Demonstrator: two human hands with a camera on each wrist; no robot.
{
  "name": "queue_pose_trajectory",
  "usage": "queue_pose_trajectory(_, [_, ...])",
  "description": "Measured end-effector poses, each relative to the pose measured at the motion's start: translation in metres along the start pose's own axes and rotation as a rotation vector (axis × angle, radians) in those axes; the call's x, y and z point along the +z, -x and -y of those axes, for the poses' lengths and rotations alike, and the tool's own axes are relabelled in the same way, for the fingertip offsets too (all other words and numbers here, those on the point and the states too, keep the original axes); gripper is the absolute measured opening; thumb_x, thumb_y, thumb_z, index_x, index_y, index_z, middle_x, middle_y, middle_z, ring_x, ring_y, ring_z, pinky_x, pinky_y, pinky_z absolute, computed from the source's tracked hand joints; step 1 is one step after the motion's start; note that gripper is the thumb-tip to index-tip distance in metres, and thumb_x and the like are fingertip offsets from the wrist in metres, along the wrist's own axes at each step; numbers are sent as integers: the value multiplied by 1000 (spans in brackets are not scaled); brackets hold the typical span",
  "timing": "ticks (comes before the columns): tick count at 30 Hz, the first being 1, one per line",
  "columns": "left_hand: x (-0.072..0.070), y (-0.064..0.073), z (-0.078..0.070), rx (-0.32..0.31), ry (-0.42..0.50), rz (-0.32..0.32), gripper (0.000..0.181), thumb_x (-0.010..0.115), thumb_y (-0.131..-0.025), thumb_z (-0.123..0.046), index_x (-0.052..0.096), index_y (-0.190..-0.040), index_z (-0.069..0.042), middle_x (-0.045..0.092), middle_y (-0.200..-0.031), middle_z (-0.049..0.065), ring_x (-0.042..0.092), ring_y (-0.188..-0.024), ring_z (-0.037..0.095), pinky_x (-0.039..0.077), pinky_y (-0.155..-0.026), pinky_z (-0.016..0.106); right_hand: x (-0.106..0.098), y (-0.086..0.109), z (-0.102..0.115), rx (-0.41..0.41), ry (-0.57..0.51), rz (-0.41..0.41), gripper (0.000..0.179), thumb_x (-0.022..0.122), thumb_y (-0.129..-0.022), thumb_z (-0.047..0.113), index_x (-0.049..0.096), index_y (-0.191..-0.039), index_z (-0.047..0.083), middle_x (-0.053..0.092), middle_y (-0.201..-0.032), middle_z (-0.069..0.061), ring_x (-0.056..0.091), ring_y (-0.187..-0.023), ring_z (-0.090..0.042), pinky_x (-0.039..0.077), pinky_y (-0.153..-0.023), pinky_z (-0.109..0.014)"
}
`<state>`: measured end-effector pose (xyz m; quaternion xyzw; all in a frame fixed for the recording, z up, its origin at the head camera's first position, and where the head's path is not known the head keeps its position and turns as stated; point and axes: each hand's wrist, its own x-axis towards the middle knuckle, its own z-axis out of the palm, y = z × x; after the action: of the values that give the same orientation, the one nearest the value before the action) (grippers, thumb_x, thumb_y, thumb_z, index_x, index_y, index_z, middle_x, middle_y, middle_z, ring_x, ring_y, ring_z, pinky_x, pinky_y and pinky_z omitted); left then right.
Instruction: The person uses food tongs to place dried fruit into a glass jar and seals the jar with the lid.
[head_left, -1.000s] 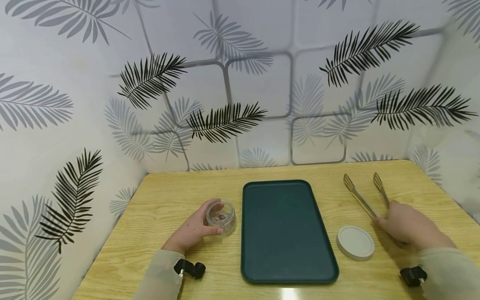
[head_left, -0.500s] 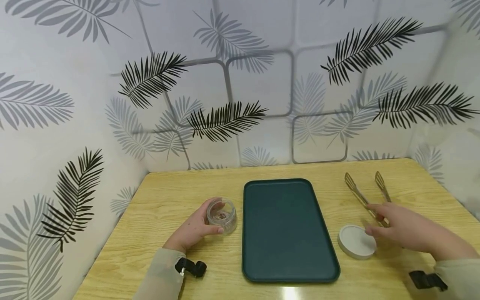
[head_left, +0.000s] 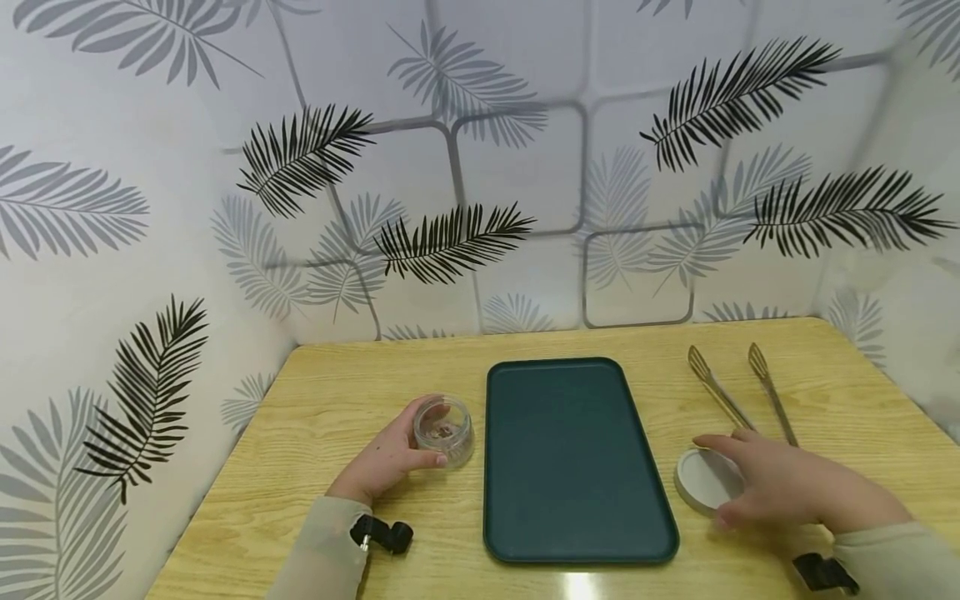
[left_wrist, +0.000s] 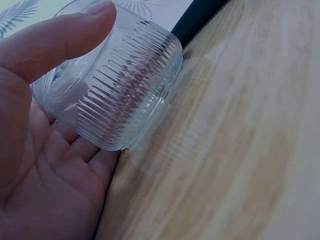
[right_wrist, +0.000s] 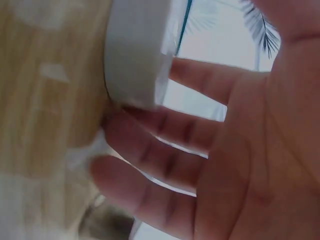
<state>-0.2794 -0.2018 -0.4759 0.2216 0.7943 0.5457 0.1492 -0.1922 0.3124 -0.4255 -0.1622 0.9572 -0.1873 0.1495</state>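
Note:
My left hand [head_left: 386, 462] grips a small clear glass jar [head_left: 459, 447] standing on the table, left of a dark green tray [head_left: 573, 467]. In the left wrist view the thumb lies across the side of the ribbed jar [left_wrist: 120, 85], with the fingers behind it. Reddish-brown bits show inside the jar. On the tray's right, my right hand [head_left: 791, 483] reaches over a round whitish lid [head_left: 699, 481], fingers spread. The right wrist view shows the fingers around the edge of the lid [right_wrist: 137, 55], not clamped on it.
Metal tongs [head_left: 775, 400] lie spread behind the right hand, their handle end hidden by it. The wooden table [head_left: 360, 375] meets a leaf-patterned wall [head_left: 525, 275] at the back.
My right hand has let go of the tongs and moved left to the lid. The tongs stay on the table. The left hand and the jar have not moved.

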Motion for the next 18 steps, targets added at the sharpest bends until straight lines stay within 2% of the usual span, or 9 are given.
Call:
queue_pose_trajectory(4, [0,1,0,-1,12,0,91,83,-86,-18,29,-158,-21,39,-158,5,38,-143,25,32,-111,48,8,-4,8,-21,80,-59,98,90,-62,58,56,-143,15,56,-112,-11,53,-83,-21,47,-67,-40])
queue_pose_trajectory(7, [1,1,-1,1,21,5,91,83,-86,-16,28,-159,-20,39,-158,6,38,-143,26,32,-111,48,11,-7,12,-52,133,-93,94,89,-59,63,60,-138,20,55,-104,-6,51,-79,-18,46,-65,-38])
queue_pose_trajectory(14, [1,1,-2,-1,20,1,91,83,-86,-16,28,-159,-21,39,-158,6,39,-143,26,33,-110,48,12,-12,15,-79,144,-124,77,90,-65,52,64,-132,25,54,-103,-4,51,-82,-18,47,-65,-38])
queue_pose_trajectory(18, [0,1,-2,-1,19,3,92,83,-86,-17,28,-159,-21,39,-158,6,39,-142,25,34,-110,46,10,-16,11,-88,97,-116,77,91,-67,47,62,-135,21,55,-107,-6,53,-84,-18,48,-68,-39])
